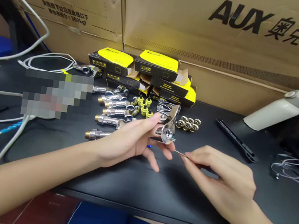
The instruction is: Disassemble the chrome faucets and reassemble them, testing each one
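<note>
The left hand (131, 143) gripped a chrome fitting (167, 129); the right hand (220, 174) pinched a thin pin (181, 153). A pixelated patch (56, 96) hid whatever lay at left.

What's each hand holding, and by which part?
The left hand grips a chrome fitting by its lower part; the right hand pinches a thin metal pin by its near end.

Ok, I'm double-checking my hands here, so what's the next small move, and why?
Probably guide the thin metal pin in your right hand up to the round hole of the shiny chrome fitting in your left hand. Its tip sits just below the fitting, and your left fingers are already steadying it.
</note>
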The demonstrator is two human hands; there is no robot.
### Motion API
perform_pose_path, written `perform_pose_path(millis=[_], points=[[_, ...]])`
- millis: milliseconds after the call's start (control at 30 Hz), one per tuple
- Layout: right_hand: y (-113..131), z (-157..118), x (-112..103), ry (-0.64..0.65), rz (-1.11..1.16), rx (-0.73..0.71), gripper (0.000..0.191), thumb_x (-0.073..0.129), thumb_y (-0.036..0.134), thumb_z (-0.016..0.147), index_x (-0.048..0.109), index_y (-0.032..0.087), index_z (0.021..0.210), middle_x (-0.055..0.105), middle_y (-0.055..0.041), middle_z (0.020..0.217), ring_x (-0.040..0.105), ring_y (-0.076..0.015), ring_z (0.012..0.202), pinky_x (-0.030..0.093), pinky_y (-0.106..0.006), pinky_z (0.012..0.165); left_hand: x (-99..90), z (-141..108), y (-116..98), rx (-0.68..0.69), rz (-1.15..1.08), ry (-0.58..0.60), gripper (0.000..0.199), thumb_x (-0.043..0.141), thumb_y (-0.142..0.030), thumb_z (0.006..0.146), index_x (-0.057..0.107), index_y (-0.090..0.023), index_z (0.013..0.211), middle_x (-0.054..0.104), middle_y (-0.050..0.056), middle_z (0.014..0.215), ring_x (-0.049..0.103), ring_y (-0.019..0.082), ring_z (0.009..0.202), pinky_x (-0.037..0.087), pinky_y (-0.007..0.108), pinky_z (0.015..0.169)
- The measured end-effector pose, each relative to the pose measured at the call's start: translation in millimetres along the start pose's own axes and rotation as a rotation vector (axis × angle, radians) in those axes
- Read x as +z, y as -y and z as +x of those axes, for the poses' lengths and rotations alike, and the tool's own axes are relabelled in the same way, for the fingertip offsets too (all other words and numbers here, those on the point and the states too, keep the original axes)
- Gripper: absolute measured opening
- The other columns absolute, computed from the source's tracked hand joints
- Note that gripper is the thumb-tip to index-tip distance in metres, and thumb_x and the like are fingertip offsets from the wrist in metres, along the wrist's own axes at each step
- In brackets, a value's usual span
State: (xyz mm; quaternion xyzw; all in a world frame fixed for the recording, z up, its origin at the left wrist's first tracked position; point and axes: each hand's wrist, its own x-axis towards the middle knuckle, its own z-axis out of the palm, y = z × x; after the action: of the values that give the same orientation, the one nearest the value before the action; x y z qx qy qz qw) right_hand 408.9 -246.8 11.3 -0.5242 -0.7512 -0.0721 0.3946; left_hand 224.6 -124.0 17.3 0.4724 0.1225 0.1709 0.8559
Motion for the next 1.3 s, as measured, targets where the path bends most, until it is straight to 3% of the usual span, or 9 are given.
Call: perform_pose_path(millis=[167, 367, 500, 767, 867, 933, 1000, 1133, 1300], points=[[-23, 5, -12, 0.004, -0.149, 0.027, 0.01, 0.067, 0.012, 0.083, 0.062, 0.02, 0.079, 0.068, -0.0006, 0.071, 0.061, -0.0128, 0.059, 0.047, -0.024, 0.058, -1.3, -2, -2, 0.018, -0.025, 0.021, 0.043, 0.048, -0.053, 0.092, 0.065, -0.015, 0.084, 0.063, 0.006, 0.082, 0.06, 0.016, 0.077, 0.056, 0.024, 0.055], [-59, 4, -34, 0.492, -0.456, 0.297, 0.015, 0.064, 0.025, 0.084, 0.062, 0.021, 0.07, 0.062, 0.0021, 0.06, 0.055, -0.0135, 0.051, 0.033, -0.023, 0.046, -0.4, -3, -2, 0.007, -0.019, 0.028, 0.047, 0.049, -0.056, 0.09, 0.065, -0.013, 0.079, 0.063, 0.007, 0.08, 0.06, 0.017, 0.079, 0.057, 0.027, 0.063], [-66, -4, -33, 0.613, -0.525, 0.343, 0.02, 0.063, 0.028, 0.084, 0.062, 0.022, 0.065, 0.06, 0.0024, 0.056, 0.055, -0.014, 0.049, 0.028, -0.023, 0.044, 0.1, -3, -3, 0.005, -0.011, 0.041, 0.048, 0.046, -0.056, 0.092, 0.064, -0.013, 0.079, 0.063, 0.007, 0.081, 0.061, 0.018, 0.082, 0.056, 0.029, 0.069], [-69, -5, -28, 0.537, -0.459, 0.324, 0.008, 0.063, 0.025, 0.083, 0.07, 0.022, 0.08, 0.067, 0.0012, 0.066, 0.062, -0.0151, 0.056, 0.036, -0.024, 0.046, 4.2, -5, -5, -0.011, -0.009, 0.003, 0.045, 0.051, -0.056, 0.089, 0.055, -0.015, 0.07, 0.063, 0.006, 0.079, 0.062, 0.018, 0.082, 0.055, 0.03, 0.073], [-53, 2, -26, 0.313, -0.358, 0.256, 0.004, 0.068, 0.022, 0.081, 0.07, 0.021, 0.083, 0.067, 0.0008, 0.068, 0.061, -0.0146, 0.055, 0.039, -0.025, 0.047, 3.5, -4, -3, 0.003, 0.005, 0.024, 0.046, 0.048, -0.056, 0.091, 0.061, -0.014, 0.075, 0.063, 0.007, 0.08, 0.062, 0.02, 0.085, 0.055, 0.03, 0.071], [-37, 6, -22, 0.106, -0.125, 0.173, 0.005, 0.069, 0.017, 0.081, 0.069, 0.02, 0.085, 0.068, -0.0002, 0.071, 0.06, -0.0135, 0.057, 0.045, -0.025, 0.051, 2.4, -4, -2, 0.005, 0.003, 0.055, 0.047, 0.046, -0.056, 0.092, 0.064, -0.013, 0.081, 0.064, 0.008, 0.081, 0.062, 0.019, 0.085, 0.054, 0.029, 0.07], [-21, 8, -17, 0.01, 0.172, 0.135, 0.015, 0.069, 0.012, 0.081, 0.07, 0.021, 0.092, 0.07, -0.0028, 0.082, 0.064, -0.0144, 0.066, 0.05, -0.025, 0.056, 1.7, -4, -2, -0.01, -0.005, 0.085, 0.048, 0.045, -0.056, 0.092, 0.066, -0.013, 0.085, 0.065, 0.009, 0.083, 0.061, 0.019, 0.086, 0.054, 0.029, 0.071], [-4, 6, -3, 0.151, 0.601, 0.223, 0.025, 0.068, 0.012, 0.082, 0.07, 0.022, 0.105, 0.07, -0.0079, 0.103, 0.067, -0.0179, 0.087, 0.057, -0.026, 0.061, 2.8, -4, -1, -0.032, 0.011, 0.125, 0.049, 0.045, -0.053, 0.094, 0.07, -0.011, 0.087, 0.066, 0.01, 0.084, 0.061, 0.018, 0.085, 0.054, 0.029, 0.075], [-6, 1, 7, 0.207, 0.758, 0.359, 0.016, 0.067, 0.016, 0.085, 0.072, 0.02, 0.1, 0.07, -0.0082, 0.096, 0.067, -0.016, 0.08, 0.058, -0.025, 0.062, 5.1, -4, -1, -0.037, 0.031, 0.15, 0.046, 0.05, -0.053, 0.091, 0.07, -0.012, 0.084, 0.068, 0.009, 0.082, 0.063, 0.017, 0.079, 0.052, 0.029, 0.074]])
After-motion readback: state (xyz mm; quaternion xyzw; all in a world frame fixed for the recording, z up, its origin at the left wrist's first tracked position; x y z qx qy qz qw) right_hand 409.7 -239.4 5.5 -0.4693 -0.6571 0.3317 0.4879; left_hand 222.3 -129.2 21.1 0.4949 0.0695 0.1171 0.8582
